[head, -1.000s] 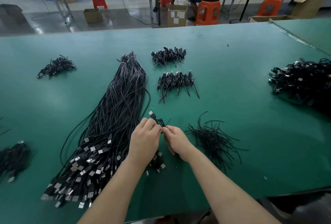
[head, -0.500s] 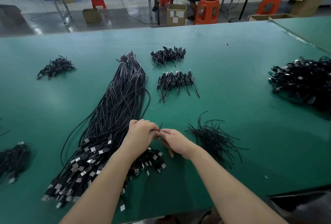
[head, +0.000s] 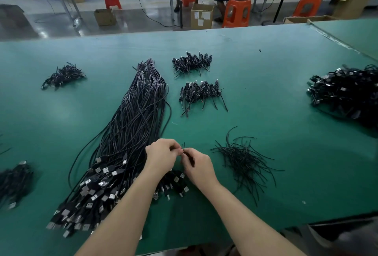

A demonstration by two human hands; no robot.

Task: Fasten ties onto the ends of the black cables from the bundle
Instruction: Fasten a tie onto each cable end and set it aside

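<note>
A long bundle of black cables [head: 135, 125] lies on the green table [head: 266, 96], its plug ends [head: 90, 194] fanned out near me. My left hand [head: 161, 156] and my right hand [head: 197, 166] meet just right of the bundle, fingertips together. Both pinch a thin black tie [head: 183, 147] whose short ends stick up between them. The cable end they work on is hidden inside my left hand's curled fingers. A loose pile of black ties [head: 243, 157] lies to the right of my right hand.
Small heaps of tied cables sit at the middle back [head: 192, 62], the middle [head: 201, 92], the far left [head: 63, 74] and the near left [head: 14, 182]. A large heap [head: 347, 90] lies at the right edge. A person sits on an orange stool [head: 237, 12] behind the table.
The plug that stuck up above my hands a second ago has sunk out of sight. My hands have drawn closer together, with only the tie's ends showing between them.
</note>
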